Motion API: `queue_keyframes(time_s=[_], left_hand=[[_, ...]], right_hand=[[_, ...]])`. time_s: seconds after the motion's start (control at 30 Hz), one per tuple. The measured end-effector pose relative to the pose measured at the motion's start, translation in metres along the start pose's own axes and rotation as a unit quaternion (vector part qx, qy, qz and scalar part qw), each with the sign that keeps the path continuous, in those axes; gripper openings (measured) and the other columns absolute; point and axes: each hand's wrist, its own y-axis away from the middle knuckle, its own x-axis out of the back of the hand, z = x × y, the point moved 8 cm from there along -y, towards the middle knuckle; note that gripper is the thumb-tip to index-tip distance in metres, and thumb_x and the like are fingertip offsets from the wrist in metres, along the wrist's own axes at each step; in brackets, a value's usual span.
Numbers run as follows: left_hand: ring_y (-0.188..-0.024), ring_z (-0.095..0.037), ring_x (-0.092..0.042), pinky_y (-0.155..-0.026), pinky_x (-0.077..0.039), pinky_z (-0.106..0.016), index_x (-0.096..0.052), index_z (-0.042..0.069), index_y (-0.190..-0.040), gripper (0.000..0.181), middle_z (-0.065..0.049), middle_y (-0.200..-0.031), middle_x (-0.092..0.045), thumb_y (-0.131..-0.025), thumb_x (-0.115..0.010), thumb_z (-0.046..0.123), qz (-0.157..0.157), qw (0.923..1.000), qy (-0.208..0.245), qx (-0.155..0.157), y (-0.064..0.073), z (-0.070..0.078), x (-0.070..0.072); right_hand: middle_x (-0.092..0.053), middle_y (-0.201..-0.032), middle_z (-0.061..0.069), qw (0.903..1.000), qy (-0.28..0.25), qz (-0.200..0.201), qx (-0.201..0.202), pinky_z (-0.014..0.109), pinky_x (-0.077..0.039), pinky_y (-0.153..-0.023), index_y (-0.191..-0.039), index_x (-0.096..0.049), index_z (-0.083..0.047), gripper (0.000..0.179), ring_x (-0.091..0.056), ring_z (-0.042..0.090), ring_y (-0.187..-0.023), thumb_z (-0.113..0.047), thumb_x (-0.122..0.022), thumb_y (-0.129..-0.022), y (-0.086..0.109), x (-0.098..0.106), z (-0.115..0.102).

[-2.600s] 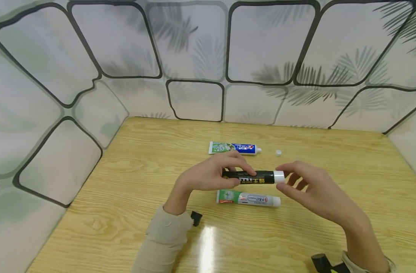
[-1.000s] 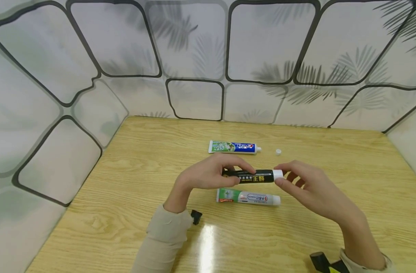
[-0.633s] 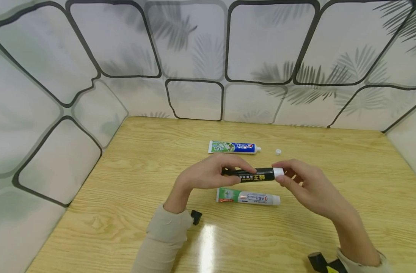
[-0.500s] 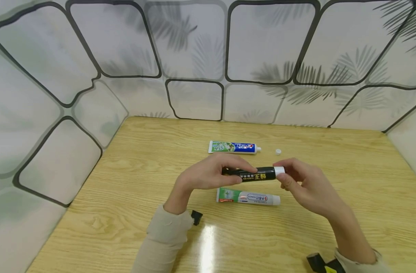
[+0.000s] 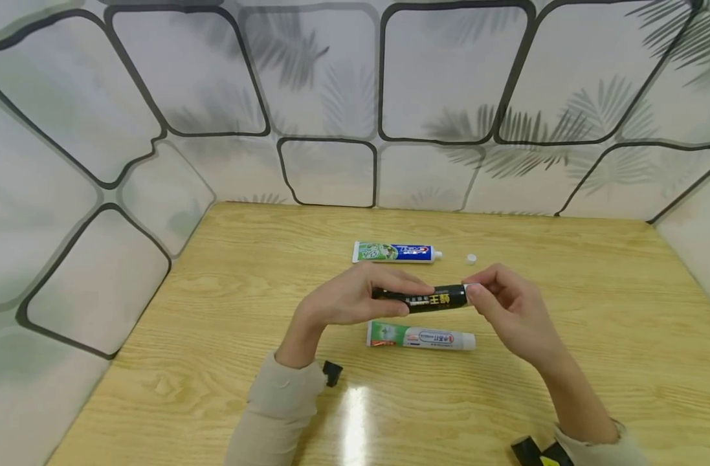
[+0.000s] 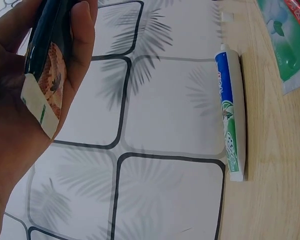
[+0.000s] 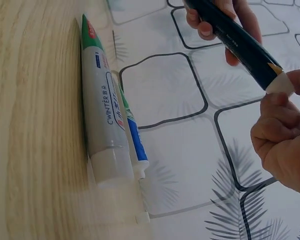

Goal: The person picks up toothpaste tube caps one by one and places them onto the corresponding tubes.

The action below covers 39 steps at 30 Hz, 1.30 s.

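Observation:
My left hand [image 5: 355, 294] grips a black toothpaste tube [image 5: 442, 298] with yellow lettering, held level above the table. At the tube's right end, my right hand [image 5: 514, 314] pinches its white cap [image 7: 280, 85] between thumb and fingers; in the head view the thumb covers most of that cap. The left wrist view shows the tube's pale crimped end [image 6: 40, 107] against the left palm. Below the held tube lies a green and white toothpaste tube [image 5: 421, 336], its cap on. Behind it is a blue and green toothpaste tube [image 5: 395, 252] with a bare nozzle.
A small loose white cap [image 5: 471, 259] lies right of the blue and green tube. The wooden table [image 5: 226, 278] ends at a patterned backdrop [image 5: 325, 171] behind and at the left. Black wrist-worn pieces show beside both sleeves.
My right hand has turned and shifted left, its thumb rolling over the white cap and now covering most of it. My left hand keeps its hold on the black tube. The view has shifted slightly.

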Motion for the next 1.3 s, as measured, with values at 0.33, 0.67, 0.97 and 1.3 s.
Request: queue_keyframes(time_s=[0.33,0.67,0.97,1.3], left_hand=[[-0.101,-0.003,-0.059,-0.08,-0.049,-0.026,-0.062,0.0,-0.132,0.038,-0.011,-0.13,-0.065,-0.095,-0.066,0.006,-0.017,0.9998,0.012,-0.003,-0.003,0.001,-0.008],[-0.126,-0.009,-0.053,-0.096,-0.047,-0.025,-0.063,0.005,-0.133,0.039,-0.007,-0.135,-0.062,-0.095,-0.066,0.008,0.009,0.9996,-0.025,0.002,-0.001,0.001,-0.001],[-0.094,-0.007,-0.053,-0.081,-0.045,-0.024,-0.064,0.007,-0.132,0.037,-0.003,-0.129,-0.064,-0.095,-0.066,0.009,0.01,0.9996,-0.024,-0.01,-0.002,0.001,0.0],[-0.093,-0.009,-0.052,-0.08,-0.045,-0.026,-0.062,0.008,-0.135,0.038,-0.002,-0.126,-0.064,-0.096,-0.065,0.011,-0.003,0.9996,-0.029,-0.006,-0.001,0.001,0.0]], right_hand=[[-0.036,-0.05,-0.007,0.9927,-0.032,0.11,-0.039,0.029,-0.024,-0.035,-0.071,-0.049,-0.003,0.028,-0.029,0.002,-0.041,0.001,-0.053,-0.098,0.002,-0.003,0.004],[-0.044,-0.057,-0.003,0.9928,-0.049,0.065,-0.088,0.032,-0.028,-0.038,-0.094,-0.06,0.003,0.02,-0.036,0.008,-0.046,-0.011,-0.051,-0.104,-0.003,-0.004,0.014],[-0.051,-0.064,0.0,0.9962,-0.018,0.078,-0.034,0.027,-0.034,-0.041,-0.094,-0.064,0.003,0.018,-0.041,0.008,-0.051,-0.002,-0.05,-0.103,-0.003,0.0,0.001],[-0.051,-0.064,0.004,0.9975,0.018,0.06,-0.034,0.026,-0.037,-0.04,-0.1,-0.064,-0.002,0.02,-0.042,0.011,-0.046,-0.009,-0.047,-0.105,-0.003,-0.002,0.001]])
